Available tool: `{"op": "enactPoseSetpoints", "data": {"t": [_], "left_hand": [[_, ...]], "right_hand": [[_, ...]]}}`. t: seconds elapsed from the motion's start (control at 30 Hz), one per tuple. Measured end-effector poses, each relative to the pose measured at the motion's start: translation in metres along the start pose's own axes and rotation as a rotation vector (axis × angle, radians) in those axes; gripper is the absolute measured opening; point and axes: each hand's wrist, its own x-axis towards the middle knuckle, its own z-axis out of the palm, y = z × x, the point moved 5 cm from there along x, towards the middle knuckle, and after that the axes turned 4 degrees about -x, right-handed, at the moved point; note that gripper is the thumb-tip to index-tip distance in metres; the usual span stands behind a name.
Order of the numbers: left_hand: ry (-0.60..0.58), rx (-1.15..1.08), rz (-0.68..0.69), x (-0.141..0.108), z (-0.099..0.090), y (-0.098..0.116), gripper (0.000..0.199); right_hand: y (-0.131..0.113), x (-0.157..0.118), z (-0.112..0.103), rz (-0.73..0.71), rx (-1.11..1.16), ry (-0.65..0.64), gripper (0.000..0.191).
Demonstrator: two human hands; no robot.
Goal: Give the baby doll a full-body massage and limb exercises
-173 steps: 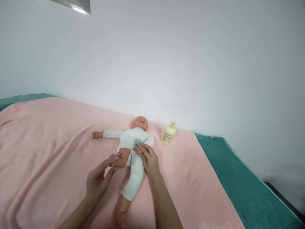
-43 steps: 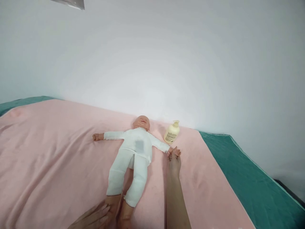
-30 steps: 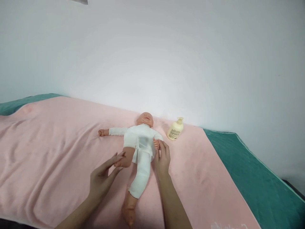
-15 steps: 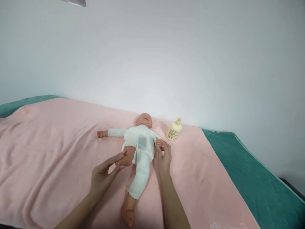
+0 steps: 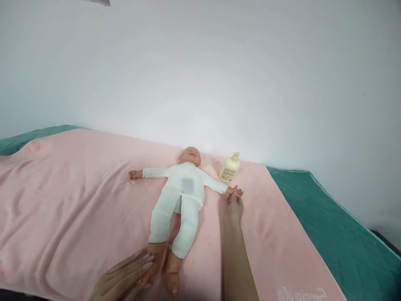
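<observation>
A baby doll [image 5: 186, 182] with a white cloth body lies on its back, arms spread and both legs stretched toward me. My left hand [image 5: 127, 276] is at the doll's foot on the left, fingers extended along the ankle and touching it. My right hand [image 5: 234, 209] has its fingers closed at the doll's hand [image 5: 234, 191] on the right, holding it from the near side. Just beyond that arm stands a pale yellow pump bottle [image 5: 229, 168] with printed text.
A pink blanket [image 5: 94, 188] with some folds lies beneath the doll. Green cloth [image 5: 338, 225] shows at the right and the far left. Behind rises a plain pale wall [image 5: 200, 75].
The doll's bent leg now lies straight, with my left hand lower beside its foot. The doll's arm on the right has been stretched outward, my right hand moving right with it.
</observation>
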Motion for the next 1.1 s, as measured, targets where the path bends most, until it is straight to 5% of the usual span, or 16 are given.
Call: {"op": "enactPoseSetpoints", "data": {"t": [0.13, 0.43, 0.53, 0.67, 0.8, 0.9, 1.1], "left_hand": [[-0.094, 0.063, 0.167, -0.009, 0.009, 0.007, 0.065], [-0.018, 0.046, 0.087, 0.003, 0.003, 0.006, 0.052], [0.071, 0.079, -0.073, 0.017, -0.004, -0.005, 0.044], [0.238, 0.045, -0.334, 0.053, -0.012, -0.021, 0.035], [0.256, -0.077, -0.436, 0.1, -0.003, -0.03, 0.037], [0.244, -0.15, -0.476, 0.122, 0.008, -0.035, 0.039], [0.276, -0.168, -0.453, 0.128, 0.013, -0.032, 0.036]], "right_hand": [[-0.001, -0.001, 0.0, 0.011, 0.013, 0.007, 0.038], [-0.022, -0.023, 0.01, -0.07, -0.013, 0.009, 0.052], [-0.039, -0.046, 0.022, -0.219, -0.052, -0.013, 0.052], [-0.055, -0.08, 0.046, -0.573, -0.202, -0.185, 0.038], [-0.051, -0.103, 0.07, -0.898, -0.416, -0.493, 0.028], [-0.044, -0.107, 0.079, -0.981, -0.569, -0.634, 0.031], [-0.043, -0.103, 0.078, -0.937, -0.56, -0.596, 0.031]]}}
